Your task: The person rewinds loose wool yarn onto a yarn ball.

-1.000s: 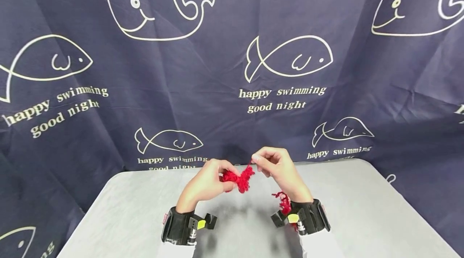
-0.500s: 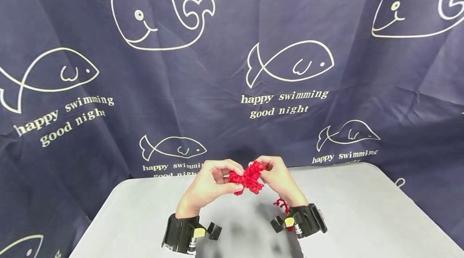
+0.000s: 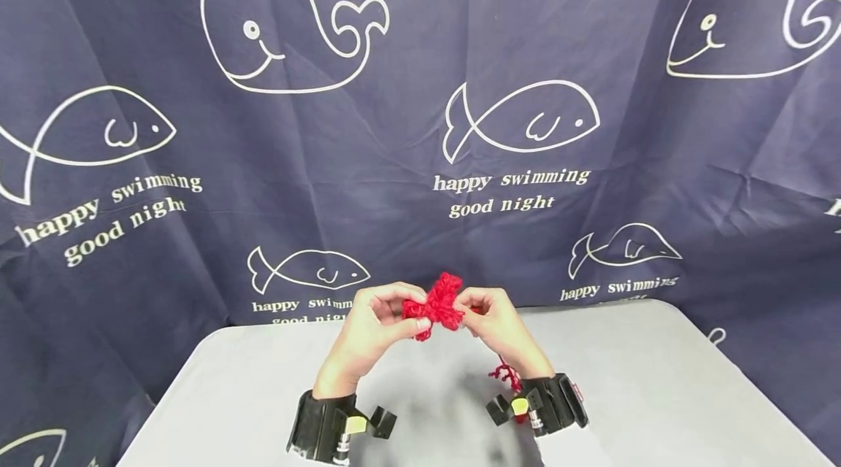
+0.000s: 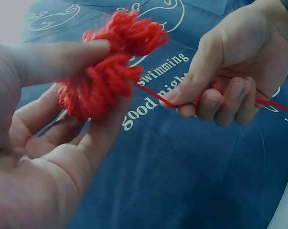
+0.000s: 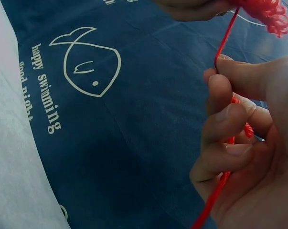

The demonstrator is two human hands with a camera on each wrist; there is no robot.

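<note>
A small bundle of red yarn (image 3: 436,305) is held in the air above the far part of the grey table (image 3: 657,394). My left hand (image 3: 376,321) pinches the yarn bundle (image 4: 105,71) between thumb and fingers. My right hand (image 3: 489,317) grips a single red strand (image 4: 153,94) that runs taut out of the bundle. That strand (image 5: 224,138) passes through the curled fingers (image 5: 225,119) of the right hand and trails down past the wrist as a loose red tail (image 3: 507,376).
A dark blue cloth (image 3: 420,124) printed with white whales, fish and words hangs behind the table and fills the background. Black wrist mounts (image 3: 328,423) sit on both forearms. The table's front part lies below the hands.
Both hands have risen a little and moved closer together. The yarn bundle now sits higher between them, and the right hand has come in next to it.
</note>
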